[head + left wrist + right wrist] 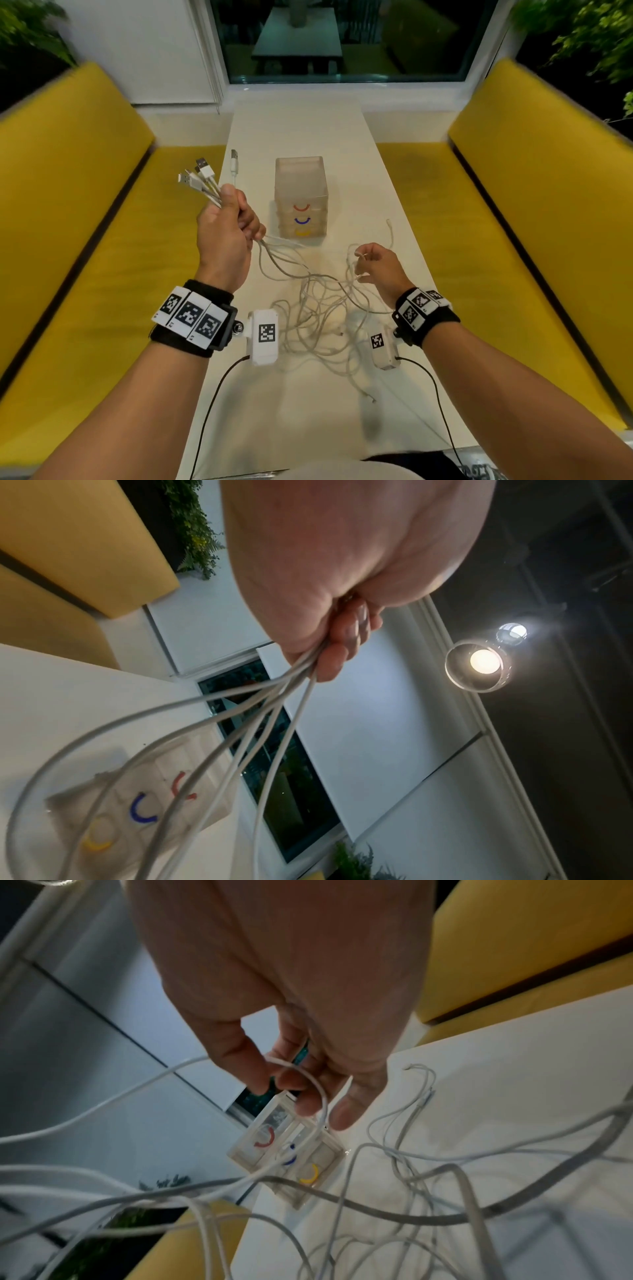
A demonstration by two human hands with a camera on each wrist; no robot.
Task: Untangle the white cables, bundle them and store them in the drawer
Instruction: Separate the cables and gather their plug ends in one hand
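My left hand [239,219] is raised over the table's left edge and grips several white cables [205,185] in a fist, their USB plugs fanning out above it. In the left wrist view the same strands [240,723] hang from the fist [342,637] toward the table. They run down into a loose tangle [325,315] on the white table [308,130]. My right hand [364,262] hovers over the tangle's right side and pinches one cable strand [308,1074] between thumb and fingers. A translucent drawer unit [301,195] with red, blue and yellow handles stands behind the hands, all drawers closed.
Yellow cushioned benches flank the narrow table on the left [85,274] and right [513,240]. A window [342,41] closes the far end. One thin cable end [388,226] lies to the right of the drawer unit. Black leads trail from both wrist cameras toward my body.
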